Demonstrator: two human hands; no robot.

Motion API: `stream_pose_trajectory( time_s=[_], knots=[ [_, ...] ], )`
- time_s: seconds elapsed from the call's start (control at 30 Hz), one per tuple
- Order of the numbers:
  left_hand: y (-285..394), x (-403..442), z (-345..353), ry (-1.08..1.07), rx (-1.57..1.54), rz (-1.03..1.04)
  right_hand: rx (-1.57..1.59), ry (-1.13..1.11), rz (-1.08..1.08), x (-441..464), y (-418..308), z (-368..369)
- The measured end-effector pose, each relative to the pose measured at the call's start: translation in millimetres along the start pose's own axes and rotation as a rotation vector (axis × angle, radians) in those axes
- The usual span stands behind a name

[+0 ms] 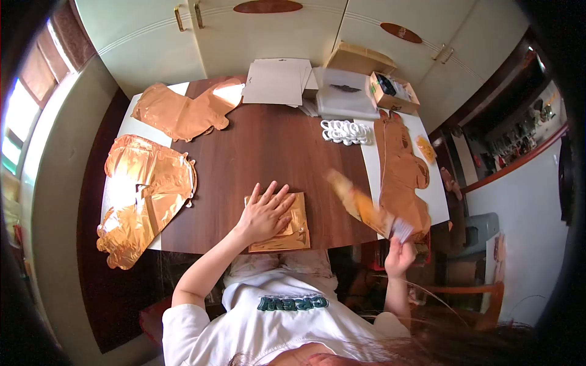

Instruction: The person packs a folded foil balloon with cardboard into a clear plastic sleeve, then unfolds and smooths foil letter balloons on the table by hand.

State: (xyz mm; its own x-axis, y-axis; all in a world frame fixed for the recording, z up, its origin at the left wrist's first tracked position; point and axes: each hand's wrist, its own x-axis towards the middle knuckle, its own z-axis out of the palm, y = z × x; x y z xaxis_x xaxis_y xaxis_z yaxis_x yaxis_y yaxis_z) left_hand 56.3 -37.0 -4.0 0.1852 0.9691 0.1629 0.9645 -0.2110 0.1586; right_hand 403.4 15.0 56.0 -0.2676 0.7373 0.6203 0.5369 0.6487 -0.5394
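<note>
My left hand (266, 215) lies flat with spread fingers on a folded gold foil sheet (297, 221) at the table's front edge. The hand covers much of the sheet's upper left part. To the right, my right hand (400, 258) pinches the whitish end of a long orange-and-yellow plastic packet (366, 210). The packet slants up and left over the table and is smeared by motion, so its contents cannot be made out. Beyond it lies a flat copper-coloured foil balloon (400, 177).
Two more crumpled foil balloons, one nearer (149, 195) and one farther (180, 113), lie on the left. At the back are white cards (276, 82), clear plastic sleeves (345, 97) and an open box (394, 94). White rings (346, 132) and a small yellow packet (426, 149) lie right.
</note>
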Motion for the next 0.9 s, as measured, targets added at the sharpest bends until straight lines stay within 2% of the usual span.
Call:
stream_pose_trajectory(
  time_s=[0.07, 0.1, 0.2, 0.43, 0.6, 0.63, 0.77, 0.87, 0.9],
  knots=[
    [0.2, -1.3, -1.6, 0.003, 0.003, 0.017, 0.295, 0.11, 0.279, 9.5, -0.8, 10.9],
    [0.6, -1.5, -3.3, -0.003, 0.007, 0.031, 0.369, 0.061, 0.361, 12.2, 2.2, 10.7],
    [5.4, -5.9, -7.7, -0.024, 0.019, 0.062, 0.626, 0.086, 0.466, 27.4, -1.4, 23.3],
    [38.5, -40.2, -26.2, -0.066, -0.079, 0.008, 0.748, 0.022, 0.555, 34.8, 15.6, 36.2],
    [46.5, -62.3, -26.3, -0.115, 0.128, 0.034, 0.886, -0.031, 0.648, 40.3, 33.1, 54.1],
    [46.3, -67.3, -24.3, -0.124, 0.198, 0.053, 0.89, -0.052, 0.649, 39.3, 36.6, 60.9],
    [46.3, -87.2, -28.9, -0.061, -0.03, 0.039, 0.848, -0.102, 0.63, 41.9, 34.8, 77.4],
    [43.0, -99.2, -35.9, -0.043, -0.13, 0.009, 0.683, -0.071, 0.44, 52.5, 20.0, 70.9],
    [41.9, -101.4, -42.5, -0.05, -0.168, 0.001, 0.528, 0.022, 0.313, 54.8, 10.1, 70.2]
  ],
)
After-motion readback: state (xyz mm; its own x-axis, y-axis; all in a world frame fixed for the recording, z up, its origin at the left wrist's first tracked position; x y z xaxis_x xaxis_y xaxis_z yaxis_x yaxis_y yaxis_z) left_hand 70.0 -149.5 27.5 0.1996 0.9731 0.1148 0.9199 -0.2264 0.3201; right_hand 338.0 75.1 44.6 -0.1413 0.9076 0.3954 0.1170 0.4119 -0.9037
